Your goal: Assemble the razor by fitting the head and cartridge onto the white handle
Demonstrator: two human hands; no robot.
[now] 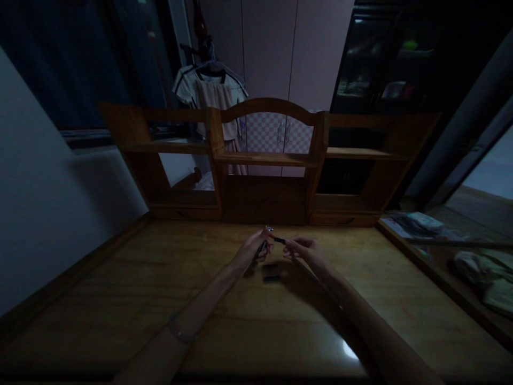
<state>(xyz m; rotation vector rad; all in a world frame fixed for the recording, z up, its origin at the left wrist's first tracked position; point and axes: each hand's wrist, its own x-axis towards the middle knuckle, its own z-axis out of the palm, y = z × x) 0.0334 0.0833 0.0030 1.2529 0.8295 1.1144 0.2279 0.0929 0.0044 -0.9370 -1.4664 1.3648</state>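
Over the middle of the wooden desk [192, 299], my two hands are close together. My left hand [258, 246] is closed around a small dark object with a shiny metal end [270, 229]; what it is cannot be made out. Between the hands is a short, thin black piece [279, 239], pinched in the fingers of my right hand [302, 250]. Its left end, where something red shows, meets the fingers of my left hand. Below the hands, a small dark object [272, 278] lies on the desk, blurred in the dim light.
A wooden shelf unit [264, 159] with open compartments and low drawers stands along the desk's back edge. Bags and papers [420, 223] lie at the right, beyond the raised desk edge. A wall [60, 214] borders the left side. Clothes [216, 96] hang behind the shelf.
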